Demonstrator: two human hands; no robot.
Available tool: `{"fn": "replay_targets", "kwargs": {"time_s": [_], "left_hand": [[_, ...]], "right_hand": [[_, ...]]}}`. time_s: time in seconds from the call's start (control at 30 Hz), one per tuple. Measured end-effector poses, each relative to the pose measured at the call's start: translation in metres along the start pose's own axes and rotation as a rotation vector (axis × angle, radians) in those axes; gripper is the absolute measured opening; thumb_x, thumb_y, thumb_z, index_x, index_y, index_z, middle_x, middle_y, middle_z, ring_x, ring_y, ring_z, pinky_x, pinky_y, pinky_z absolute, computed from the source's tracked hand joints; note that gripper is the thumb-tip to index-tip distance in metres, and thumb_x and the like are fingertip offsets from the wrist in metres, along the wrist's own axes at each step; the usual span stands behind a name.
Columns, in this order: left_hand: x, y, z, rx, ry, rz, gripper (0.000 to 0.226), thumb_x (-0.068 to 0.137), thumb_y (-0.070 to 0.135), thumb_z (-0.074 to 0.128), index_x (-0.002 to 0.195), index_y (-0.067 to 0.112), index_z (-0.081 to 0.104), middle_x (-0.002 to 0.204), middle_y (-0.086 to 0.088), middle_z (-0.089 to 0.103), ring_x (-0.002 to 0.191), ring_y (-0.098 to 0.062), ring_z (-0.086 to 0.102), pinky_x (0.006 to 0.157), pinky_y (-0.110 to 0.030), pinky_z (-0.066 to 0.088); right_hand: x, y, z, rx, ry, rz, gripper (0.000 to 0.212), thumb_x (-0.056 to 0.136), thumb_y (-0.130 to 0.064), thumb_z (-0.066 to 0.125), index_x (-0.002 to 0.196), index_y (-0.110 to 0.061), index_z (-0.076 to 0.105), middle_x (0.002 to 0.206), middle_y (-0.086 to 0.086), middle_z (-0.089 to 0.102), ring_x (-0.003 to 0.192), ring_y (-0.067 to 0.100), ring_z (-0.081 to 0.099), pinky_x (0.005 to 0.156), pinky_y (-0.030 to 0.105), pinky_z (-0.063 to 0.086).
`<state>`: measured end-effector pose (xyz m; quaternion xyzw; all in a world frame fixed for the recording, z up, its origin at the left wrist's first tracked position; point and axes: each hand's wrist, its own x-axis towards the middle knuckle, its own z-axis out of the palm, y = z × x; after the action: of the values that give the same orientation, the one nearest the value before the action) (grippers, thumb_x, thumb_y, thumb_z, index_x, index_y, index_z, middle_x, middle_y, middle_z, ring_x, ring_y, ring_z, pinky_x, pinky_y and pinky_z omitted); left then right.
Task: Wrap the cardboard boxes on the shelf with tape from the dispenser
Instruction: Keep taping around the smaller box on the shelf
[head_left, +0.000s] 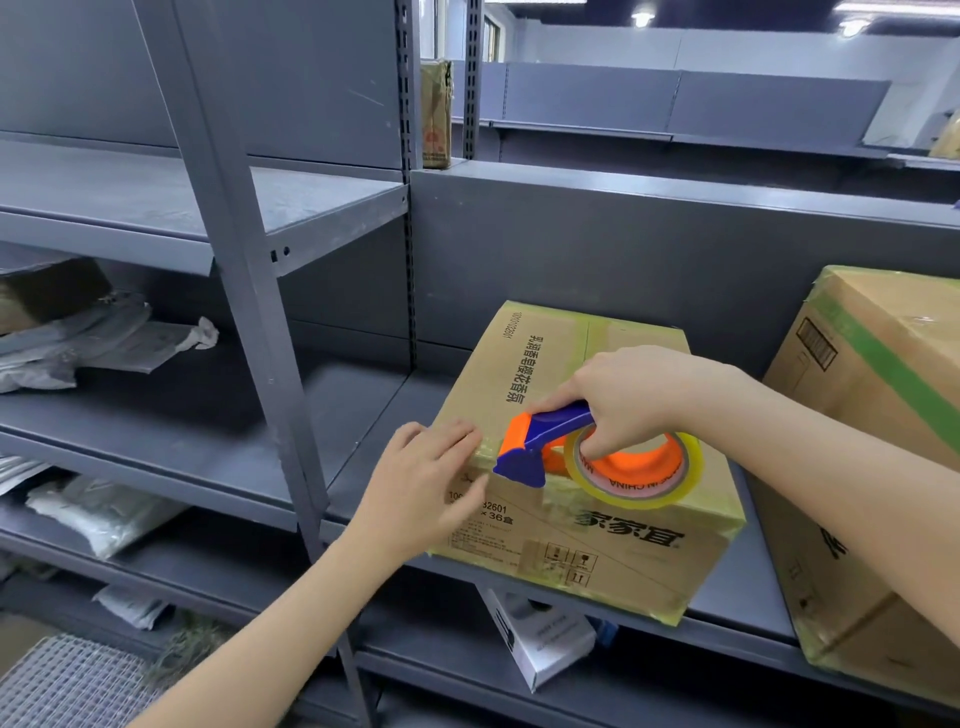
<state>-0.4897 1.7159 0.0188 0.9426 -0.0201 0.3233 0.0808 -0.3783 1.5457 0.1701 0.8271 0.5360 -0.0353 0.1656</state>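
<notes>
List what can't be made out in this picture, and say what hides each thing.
Head view only:
- Dispenser blade and tape end: under its blue nose, against the box.
- Dispenser handle: wrapped by the right hand.
- Box corner under the left hand: covered by the fingers, and part of the printed number too.
- Right-hand box: cut off by the frame edge and crossed by the right forearm.
- Small print by the box's handling symbols: too small.

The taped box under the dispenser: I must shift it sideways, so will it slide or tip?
The box probably slides: glossy tape covers it and the shelf is smooth metal. It looks low and wide, so tipping seems unlikely. Its front corner overhangs the edge.
</notes>
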Motion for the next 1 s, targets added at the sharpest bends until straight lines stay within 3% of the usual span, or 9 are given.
{"fn": "replay_targets", "kwargs": {"time_s": [0.1, 0.2, 0.37, 0.5, 0.63, 0.73, 0.83, 0.93, 1.0], "left_hand": [[-0.004, -0.01, 0.016, 0.162, 0.016, 0.073, 0.048, 0.086, 0.041, 0.048, 0.113, 0.006, 0.067, 0.117, -0.007, 0.066, 0.109, -0.019, 0.062, 0.104, -0.034, 0.039], [0.001, -0.019, 0.018, 0.199, 0.076, 0.102, 0.041, 0.085, 0.032, 0.049, 0.107, 0.004, 0.07, 0.11, -0.008, 0.069, 0.103, -0.02, 0.066, 0.098, -0.036, 0.043], [0.003, -0.029, 0.011, 0.184, 0.056, 0.115, 0.047, 0.09, 0.038, 0.043, 0.105, 0.004, 0.071, 0.109, -0.008, 0.069, 0.102, -0.02, 0.066, 0.092, -0.036, 0.048], [0.002, -0.024, 0.009, 0.18, 0.043, 0.095, 0.045, 0.087, 0.036, 0.045, 0.106, 0.005, 0.071, 0.11, -0.007, 0.069, 0.103, -0.019, 0.066, 0.096, -0.032, 0.044], [0.002, -0.02, 0.005, 0.142, 0.039, 0.047, 0.055, 0.097, 0.042, 0.031, 0.105, 0.006, 0.072, 0.109, -0.005, 0.07, 0.102, -0.016, 0.066, 0.102, -0.025, 0.035], [0.002, -0.021, 0.005, 0.141, 0.078, 0.049, 0.042, 0.086, 0.034, 0.046, 0.103, 0.006, 0.073, 0.106, -0.004, 0.071, 0.099, -0.016, 0.067, 0.106, -0.023, 0.029], [0.002, -0.024, 0.007, 0.157, 0.143, 0.096, 0.032, 0.077, 0.025, 0.067, 0.101, 0.005, 0.073, 0.105, -0.005, 0.071, 0.097, -0.017, 0.068, 0.096, -0.028, 0.043], [0.003, -0.021, 0.006, 0.172, 0.171, 0.111, 0.042, 0.061, 0.014, 0.085, 0.099, 0.003, 0.073, 0.102, -0.007, 0.072, 0.095, -0.02, 0.069, 0.093, -0.029, 0.045], [0.003, -0.017, 0.004, 0.192, 0.153, 0.11, 0.045, 0.06, 0.016, 0.087, 0.101, 0.004, 0.073, 0.103, -0.007, 0.071, 0.095, -0.021, 0.069, 0.091, -0.029, 0.046]], "right_hand": [[-0.001, 0.0, -0.001, -0.015, 0.008, -0.005, 0.059, 0.084, -0.038, 0.057, 0.138, -0.045, 0.035, 0.1, -0.012, 0.058, 0.084, 0.01, 0.053, 0.064, 0.023, 0.045], [0.001, -0.001, -0.002, -0.021, 0.035, -0.011, 0.058, 0.085, -0.038, 0.056, 0.138, -0.045, 0.035, 0.099, -0.013, 0.057, 0.081, 0.009, 0.05, 0.062, 0.023, 0.042], [0.008, -0.006, -0.005, -0.015, 0.035, -0.026, 0.056, 0.085, -0.038, 0.057, 0.138, -0.041, 0.039, 0.111, -0.008, 0.062, 0.088, 0.012, 0.053, 0.058, 0.021, 0.039], [0.007, -0.004, -0.006, 0.011, -0.001, -0.008, 0.056, 0.086, -0.039, 0.057, 0.139, -0.041, 0.039, 0.111, -0.007, 0.062, 0.086, 0.011, 0.053, 0.059, 0.02, 0.04], [0.004, -0.005, -0.007, 0.015, -0.012, -0.023, 0.055, 0.085, -0.039, 0.058, 0.137, -0.041, 0.041, 0.106, -0.007, 0.063, 0.086, 0.012, 0.056, 0.065, 0.023, 0.044], [-0.009, 0.006, -0.005, 0.016, -0.029, 0.01, 0.055, 0.084, -0.039, 0.058, 0.136, -0.042, 0.042, 0.097, -0.009, 0.062, 0.077, 0.01, 0.053, 0.065, 0.024, 0.044], [-0.034, 0.023, 0.002, 0.034, -0.067, 0.066, 0.061, 0.082, -0.044, 0.06, 0.138, -0.045, 0.037, 0.095, -0.012, 0.061, 0.072, 0.007, 0.052, 0.065, 0.021, 0.044], [-0.051, 0.027, 0.009, 0.04, -0.065, 0.085, 0.064, 0.081, -0.056, 0.059, 0.139, -0.046, 0.033, 0.082, -0.021, 0.051, 0.066, 0.002, 0.046, 0.056, 0.016, 0.037], [-0.05, 0.026, 0.013, 0.0, -0.045, 0.058, 0.061, 0.082, -0.061, 0.055, 0.138, -0.045, 0.036, 0.088, -0.021, 0.056, 0.072, 0.004, 0.05, 0.062, 0.019, 0.041]]}}
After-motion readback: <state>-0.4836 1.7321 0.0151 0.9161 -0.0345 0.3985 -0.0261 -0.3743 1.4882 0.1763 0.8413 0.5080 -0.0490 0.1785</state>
